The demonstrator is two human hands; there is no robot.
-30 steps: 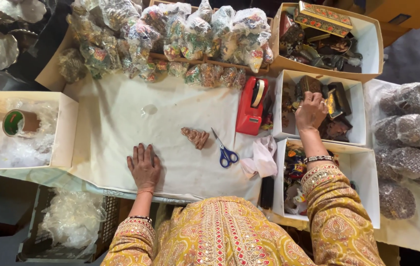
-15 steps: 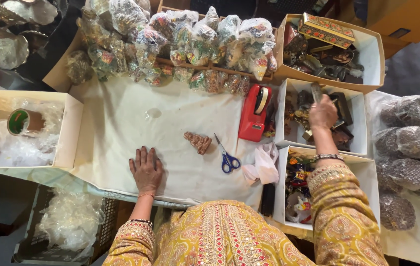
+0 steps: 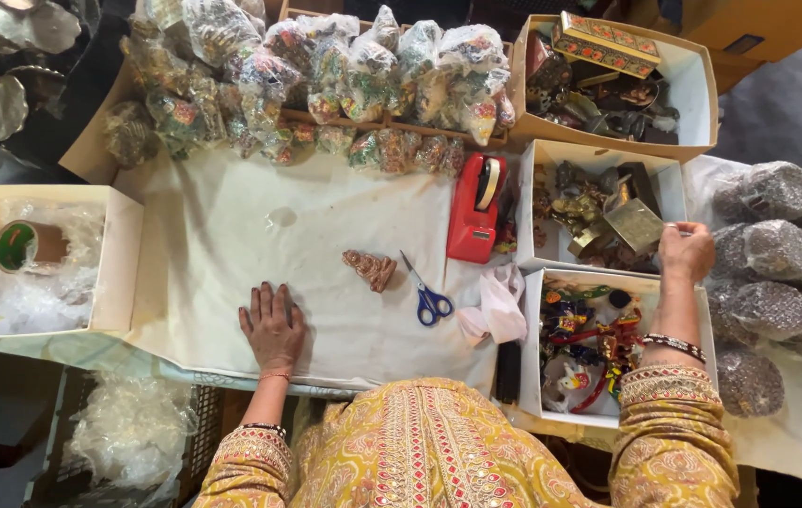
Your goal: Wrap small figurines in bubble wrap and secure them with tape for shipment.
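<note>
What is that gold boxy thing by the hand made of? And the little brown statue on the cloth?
The gold boxy piece near the right hand looks like brass or brass-coloured metal: flat faces with a dull yellow shine. The small statue on the white cloth looks like reddish-brown clay or resin: matte, carved-looking ridges, no gleam. Neither is certain from this far up. The left hand rests flat on the cloth.

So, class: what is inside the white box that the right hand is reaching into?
The white box holds a jumble of brass-coloured metal pieces. The right hand rests at its near right corner; lower pieces are buried and cannot be made out.
</note>
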